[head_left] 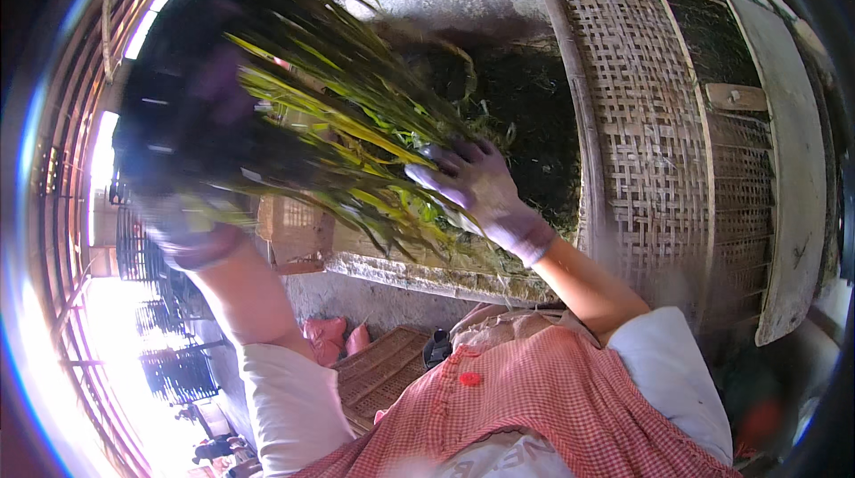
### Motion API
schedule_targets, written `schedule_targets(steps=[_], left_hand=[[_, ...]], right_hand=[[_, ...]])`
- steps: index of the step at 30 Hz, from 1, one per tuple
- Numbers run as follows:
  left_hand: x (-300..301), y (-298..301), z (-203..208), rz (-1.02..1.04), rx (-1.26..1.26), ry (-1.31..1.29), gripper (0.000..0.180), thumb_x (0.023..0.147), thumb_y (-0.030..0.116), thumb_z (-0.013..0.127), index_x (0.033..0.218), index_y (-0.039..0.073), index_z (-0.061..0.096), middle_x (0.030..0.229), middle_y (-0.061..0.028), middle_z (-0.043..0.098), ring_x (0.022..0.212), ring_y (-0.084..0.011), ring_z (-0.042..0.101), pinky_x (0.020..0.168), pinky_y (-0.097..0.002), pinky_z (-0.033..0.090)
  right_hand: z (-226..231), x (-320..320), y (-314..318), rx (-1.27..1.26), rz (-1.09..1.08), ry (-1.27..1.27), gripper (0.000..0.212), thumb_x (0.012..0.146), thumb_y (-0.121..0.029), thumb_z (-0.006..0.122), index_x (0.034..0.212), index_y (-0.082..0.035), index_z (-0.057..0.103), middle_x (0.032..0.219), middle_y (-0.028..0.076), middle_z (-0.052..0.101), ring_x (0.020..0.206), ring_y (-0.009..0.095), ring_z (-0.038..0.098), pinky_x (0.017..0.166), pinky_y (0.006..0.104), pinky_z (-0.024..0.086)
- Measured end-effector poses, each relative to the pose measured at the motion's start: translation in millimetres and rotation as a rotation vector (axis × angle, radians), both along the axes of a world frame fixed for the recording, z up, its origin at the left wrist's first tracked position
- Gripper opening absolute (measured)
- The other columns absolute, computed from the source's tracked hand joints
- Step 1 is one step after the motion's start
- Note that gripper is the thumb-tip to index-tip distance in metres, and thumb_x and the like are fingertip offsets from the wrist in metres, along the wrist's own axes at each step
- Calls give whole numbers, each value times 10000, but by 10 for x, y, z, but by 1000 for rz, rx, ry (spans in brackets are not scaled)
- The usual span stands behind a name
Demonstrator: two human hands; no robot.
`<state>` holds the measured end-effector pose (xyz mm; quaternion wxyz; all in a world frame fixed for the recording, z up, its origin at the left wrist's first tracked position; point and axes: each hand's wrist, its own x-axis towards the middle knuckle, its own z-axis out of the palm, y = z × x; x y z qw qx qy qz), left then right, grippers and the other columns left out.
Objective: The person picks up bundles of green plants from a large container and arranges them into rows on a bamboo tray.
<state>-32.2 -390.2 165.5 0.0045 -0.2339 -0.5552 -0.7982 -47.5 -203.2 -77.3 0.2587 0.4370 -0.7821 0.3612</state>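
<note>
Head view: a gloved right hand (478,187) is grasping long green stalks (343,117) near a woven panel (643,104); the left hand (191,233) is blurring, its grip impossible to tell.

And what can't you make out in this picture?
Left hand: head view, motion blur hides its fingers.
Dark mass: head view, blur and shadow hide what it is.
Long green leaves: head view, blur smears their left ends.
Checked apron: head view, cut off by the lower edge.

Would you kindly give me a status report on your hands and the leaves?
Right hand gloved, against long green leaves. Left hand blurred, grip unclear. Dark blurred mass beyond left hand.
</note>
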Motion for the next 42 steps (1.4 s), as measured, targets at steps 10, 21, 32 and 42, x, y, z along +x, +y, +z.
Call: schedule_targets(steps=[10, 21, 32, 42], left_hand=[[293, 13, 587, 88, -3, 162, 492, 898, 256, 464, 1271, -60, 409, 1117, -195, 552, 688, -129, 528, 580, -194, 457], [773, 525, -1272, -191, -149, -867, 336, 871, 192, 578, 1152, 11, 539, 821, -47, 567, 624, -65, 513, 496, -190, 406], [594, 1441, -1216, -19, -441, -736, 458, 708, 181, 718, 1053, -67, 548, 691, -79, 585, 530, -111, 517, 459, -231, 403], [-1294, 4100, -1808, -449, -529, 11, 383, 847, 222, 645, 1126, -29, 571, 1006, -73, 641, 854, -114, 592, 768, -255, 493]], right_hand=[[-905, 526, 661, 684, 11, -1097, 254, 815, -136, 610, 1066, -98, 601, 1018, 129, 595, 779, 162, 588, 753, 251, 502], [311, 670, 143, -1418, 1441, -1606, 453, 850, -283, 604, 1183, 10, 516, 1271, 146, 501, 1177, 254, 474, 978, 387, 399], [557, 73, 2633, -1455, 840, -1184, 355, 941, -205, 456, 1259, -47, 472, 988, 36, 556, 1162, 233, 482, 923, 354, 458], [886, -1234, 5945, -795, 388, -906, 508, 880, -390, 546, 1216, -10, 511, 1095, 80, 582, 1193, 225, 487, 785, 282, 514]])
